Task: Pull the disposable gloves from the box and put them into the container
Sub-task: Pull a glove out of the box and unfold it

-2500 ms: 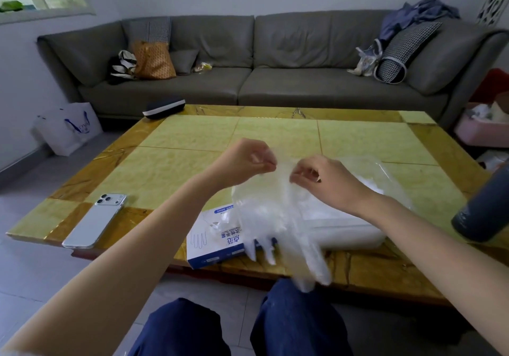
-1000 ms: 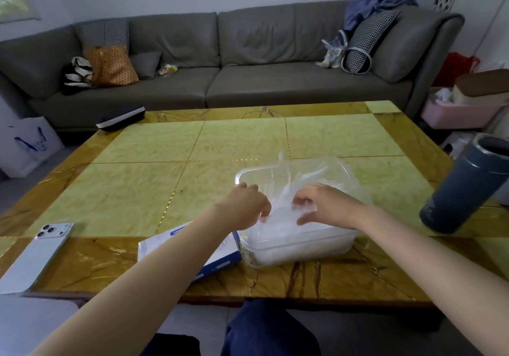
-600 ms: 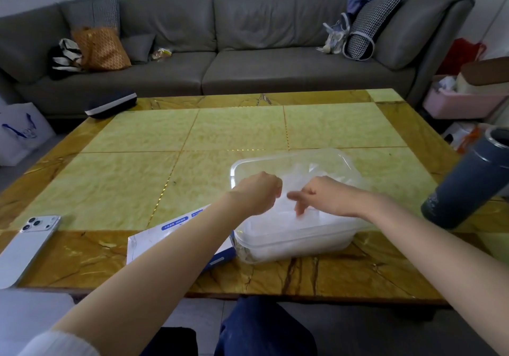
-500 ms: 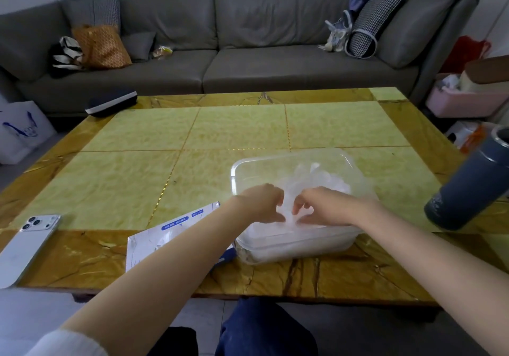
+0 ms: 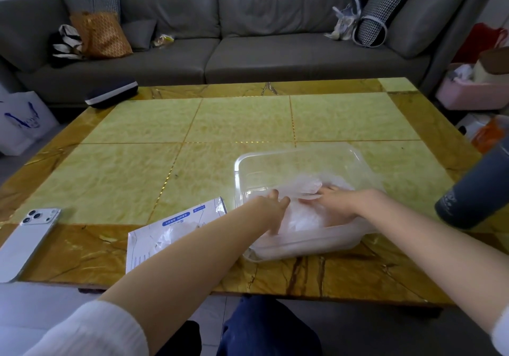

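Gloves (image 5: 303, 187): lay crumpled on the tiled worktop (image 5: 248, 124), inside the clear container (image 5: 303, 153), in its near half. Lay flat just left of the container: glove box (image 5: 154, 242), more plastic showing at its opening. Pressed down on the heap with left hand (image 5: 271, 209) and right hand (image 5: 334, 201), both released, fingers fairly straight, clutching nothing.

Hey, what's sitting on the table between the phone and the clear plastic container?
The head view shows the glove box lying flat between the phone and the container, partly hidden by the left forearm.
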### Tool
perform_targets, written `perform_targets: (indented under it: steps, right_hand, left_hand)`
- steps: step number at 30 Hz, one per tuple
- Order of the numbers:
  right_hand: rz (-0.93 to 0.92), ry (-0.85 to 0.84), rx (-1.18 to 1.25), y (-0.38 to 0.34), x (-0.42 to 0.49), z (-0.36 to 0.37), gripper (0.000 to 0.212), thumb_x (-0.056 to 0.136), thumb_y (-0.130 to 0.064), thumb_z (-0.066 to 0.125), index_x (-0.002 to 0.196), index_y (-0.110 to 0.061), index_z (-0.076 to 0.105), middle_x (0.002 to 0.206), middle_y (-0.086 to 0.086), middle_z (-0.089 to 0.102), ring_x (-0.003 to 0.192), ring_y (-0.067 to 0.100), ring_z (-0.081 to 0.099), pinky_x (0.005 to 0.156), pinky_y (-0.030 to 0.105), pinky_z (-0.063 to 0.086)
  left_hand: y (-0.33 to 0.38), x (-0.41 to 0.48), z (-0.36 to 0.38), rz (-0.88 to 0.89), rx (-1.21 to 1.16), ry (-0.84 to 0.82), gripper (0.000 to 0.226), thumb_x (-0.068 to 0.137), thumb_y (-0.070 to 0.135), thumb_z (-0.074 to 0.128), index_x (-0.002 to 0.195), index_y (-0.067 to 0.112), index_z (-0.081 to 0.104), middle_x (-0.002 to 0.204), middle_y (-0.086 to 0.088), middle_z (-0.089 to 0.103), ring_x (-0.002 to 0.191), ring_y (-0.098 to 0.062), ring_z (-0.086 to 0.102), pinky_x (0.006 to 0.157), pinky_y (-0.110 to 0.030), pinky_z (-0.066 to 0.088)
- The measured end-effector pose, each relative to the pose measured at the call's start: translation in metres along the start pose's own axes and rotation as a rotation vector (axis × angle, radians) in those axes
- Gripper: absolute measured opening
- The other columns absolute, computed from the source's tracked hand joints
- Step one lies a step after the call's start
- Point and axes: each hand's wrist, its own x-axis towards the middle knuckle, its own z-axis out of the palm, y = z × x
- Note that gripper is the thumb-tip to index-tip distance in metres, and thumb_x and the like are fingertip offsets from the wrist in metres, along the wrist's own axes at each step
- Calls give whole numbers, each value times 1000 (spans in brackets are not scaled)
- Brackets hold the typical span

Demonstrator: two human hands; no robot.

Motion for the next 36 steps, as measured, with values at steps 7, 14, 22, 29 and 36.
perform_targets:
  steps: [7,14,22,29,36]
  right_hand:
    - [18,50,237,-6,-31,-22,67,87,-29,66,144,-16,34,145,2,41,131,21,42,107,32,36]
    - [45,490,149,-55,-72,-51,30,96,-31,51,123,-22,55,123,-3,59,112,19,55,90,33,44]
    - [-372,903,277,-162,-63,-46,32,96,-10,48,127,-15,52,128,-1,51,118,13,48,89,23,42]
    - [-381,582,239,-238,-13,-26,41,94,-15,51,134,-13,43,136,2,42,124,21,42,94,34,40]
    - [-256,712,360,-243,16,-6,21,99,-25,43,97,-11,58,92,5,64,83,21,59,70,27,46]
  left_hand:
    - [-13,-11,-15,57,-15,18,69,91,38,58,146,13,24,140,-9,39,119,-28,51,92,-37,45]
    - [-32,-50,-25,56,-72,497,42,97,35,45,135,17,41,131,-4,52,121,-24,47,102,-38,31]
    - [-104,-106,47,-207,-434,729,35,95,16,43,130,23,44,133,3,48,120,-16,47,106,-35,33]
    - [-142,-129,126,-338,-609,418,45,90,10,45,133,23,40,137,-1,40,128,-23,37,101,-38,32]
    - [-143,-133,158,-227,-799,492,49,91,31,55,135,18,40,139,1,36,131,-18,25,105,-35,35]
